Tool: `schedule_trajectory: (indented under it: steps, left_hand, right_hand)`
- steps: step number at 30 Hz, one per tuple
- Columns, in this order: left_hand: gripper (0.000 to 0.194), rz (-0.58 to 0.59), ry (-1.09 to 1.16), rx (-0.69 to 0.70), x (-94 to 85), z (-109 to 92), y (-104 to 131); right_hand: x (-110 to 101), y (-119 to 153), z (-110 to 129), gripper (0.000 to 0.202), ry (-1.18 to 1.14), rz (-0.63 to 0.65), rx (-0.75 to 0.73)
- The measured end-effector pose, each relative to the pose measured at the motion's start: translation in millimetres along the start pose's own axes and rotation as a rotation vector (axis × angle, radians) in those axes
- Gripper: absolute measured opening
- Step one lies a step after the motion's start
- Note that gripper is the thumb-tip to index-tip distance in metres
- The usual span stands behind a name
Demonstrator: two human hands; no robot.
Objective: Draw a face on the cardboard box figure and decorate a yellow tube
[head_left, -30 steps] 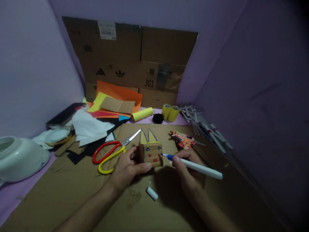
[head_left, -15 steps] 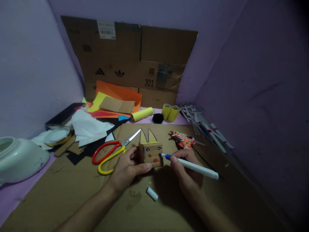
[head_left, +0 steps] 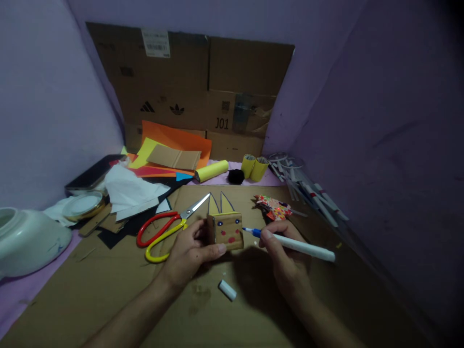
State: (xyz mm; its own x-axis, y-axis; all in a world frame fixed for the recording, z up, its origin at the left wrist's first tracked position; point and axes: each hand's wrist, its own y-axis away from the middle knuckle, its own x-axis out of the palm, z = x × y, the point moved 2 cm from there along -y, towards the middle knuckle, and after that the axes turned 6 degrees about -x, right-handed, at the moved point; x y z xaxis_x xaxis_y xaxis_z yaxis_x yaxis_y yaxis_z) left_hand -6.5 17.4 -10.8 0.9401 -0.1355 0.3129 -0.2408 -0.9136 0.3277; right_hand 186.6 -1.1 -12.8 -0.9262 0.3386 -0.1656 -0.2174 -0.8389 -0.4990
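Head view: the left hand (head_left: 188,251) is gripping a small square cardboard face (head_left: 226,231) with two pointed ears, at centre; the right hand (head_left: 286,256) is pinching a slim white marker (head_left: 300,246), blue tip just at the face's 3 o'clock edge; a cylindrical white cap (head_left: 227,290) is lying at 6 o'clock; red-and-yellow scissors (head_left: 165,229) are resting at 9 o'clock on the matte cardboard sheet (head_left: 108,290).

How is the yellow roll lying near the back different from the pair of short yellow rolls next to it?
The long yellow roll lies on its side, while the two short yellow rolls stand tilted with their open ends up. The long roll is a single, slimmer tube; the short rolls are a stubbier pair pressed side by side. A black ball sits between the long roll and the short rolls. Both are yellow tubes at the back edge of the cardboard sheet.
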Motion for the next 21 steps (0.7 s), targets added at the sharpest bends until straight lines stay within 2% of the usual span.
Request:
schedule_trajectory:
  steps: [5,14,21]
  left_hand:
    - [0.059,-0.003,0.012,-0.002,0.2,0.7,0.7]
    - [0.056,-0.013,0.007,0.008,0.9,-1.5,0.8]
    - [0.062,-0.021,-0.043,0.001,0.8,-0.9,-0.2]
  right_hand:
    - [5.4,1.9,4.4,0.015,-0.056,0.056,-0.005]
    - [8.1,-3.1,6.8,0.014,-0.016,0.064,-0.051]
    - [7.2,-1.8,7.6,0.014,-0.029,0.035,-0.049]
